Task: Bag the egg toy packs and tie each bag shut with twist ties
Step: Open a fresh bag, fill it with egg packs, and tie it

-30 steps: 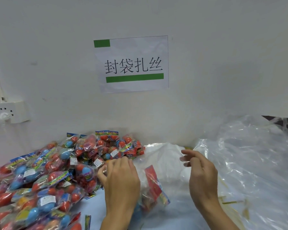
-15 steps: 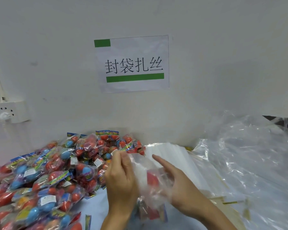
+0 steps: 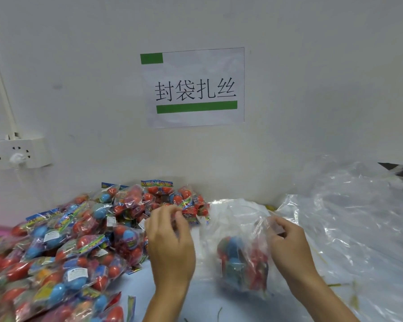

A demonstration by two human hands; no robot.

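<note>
Half a second ago both hands were pressed together around the clear bag; now they have drawn apart, and the bag hangs lower between them with its load settled at the bottom. That clear bag (image 3: 240,242) sits on the pale blue counter (image 3: 196,296), just right of centre, with an egg toy pack (image 3: 236,256) of blue and red eggs showing through its film. The right hand (image 3: 287,248) pinches the bag's upper edge, fingers (image 3: 276,226) curled tight on the plastic. The left hand (image 3: 170,242) is raised beside the bag with its fingertips bunched together near the bag's left rim; whether they grip the film or anything thin cannot be told. To the left, a heap of egg toy packs (image 3: 63,247) covers the counter back to the white wall. A big sheet of loose clear plastic (image 3: 349,228) lies on the right. On the wall hang a printed paper sign (image 3: 193,87) and a power strip (image 3: 19,152).
</note>
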